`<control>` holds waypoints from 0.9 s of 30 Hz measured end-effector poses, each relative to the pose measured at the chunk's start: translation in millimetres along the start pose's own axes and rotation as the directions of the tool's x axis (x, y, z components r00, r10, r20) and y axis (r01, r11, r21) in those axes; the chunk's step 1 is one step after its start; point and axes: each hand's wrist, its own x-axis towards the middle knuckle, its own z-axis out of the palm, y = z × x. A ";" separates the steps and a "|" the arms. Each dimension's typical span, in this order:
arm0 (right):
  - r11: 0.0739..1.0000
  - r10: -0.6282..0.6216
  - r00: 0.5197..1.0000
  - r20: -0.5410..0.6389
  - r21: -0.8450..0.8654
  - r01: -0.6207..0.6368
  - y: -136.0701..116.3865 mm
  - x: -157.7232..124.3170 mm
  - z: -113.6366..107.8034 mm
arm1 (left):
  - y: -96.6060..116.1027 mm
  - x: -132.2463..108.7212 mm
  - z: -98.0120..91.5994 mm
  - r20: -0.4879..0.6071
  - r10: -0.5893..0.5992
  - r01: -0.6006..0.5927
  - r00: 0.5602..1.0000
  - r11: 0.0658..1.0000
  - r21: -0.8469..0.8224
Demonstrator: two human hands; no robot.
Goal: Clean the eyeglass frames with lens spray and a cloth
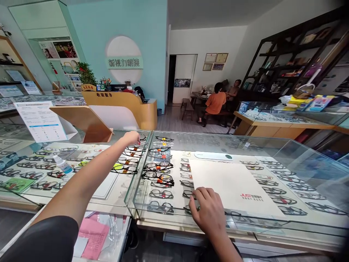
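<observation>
My left hand (132,138) reaches far forward over the glass counter, fingers bent together at the far end of a row of eyeglasses. It pinches a pair of eyeglasses (142,137), mostly hidden behind the fingers. Nearer in that row lie dark-framed eyeglasses (135,149) and a pair with a yellow tag (124,169). On the near edge of the right-hand glass top rests my right hand (209,210), thumb and fingers apart, holding nothing. Left of it, another row includes black eyeglasses with an orange tag (158,178). A white printed sheet (226,182) lies beyond the right hand.
A small white bottle (62,164), a printed sign (40,122) and a wooden-backed stand (81,120) are on the left counter. Below is an open drawer with pink paper (94,234). Behind stands a yellow cashier desk (117,105); people (216,100) sit at a table.
</observation>
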 end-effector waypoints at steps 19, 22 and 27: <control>1.000 0.005 1.000 -0.028 0.003 -0.005 -0.6 0.2 -1.2 | -12.6 39.4 14.6 -0.130 0.019 -0.018 0.991 1.000 0.005; 1.000 -0.001 1.000 -0.021 0.007 0.002 -0.6 0.2 -1.1 | 1.5 43.7 20.0 -0.145 0.064 -0.062 0.987 0.998 0.018; 1.000 0.021 1.000 -0.013 0.008 -0.021 0.0 -1.6 0.7 | 20.0 50.5 28.0 -0.162 0.071 -0.071 0.984 0.997 0.008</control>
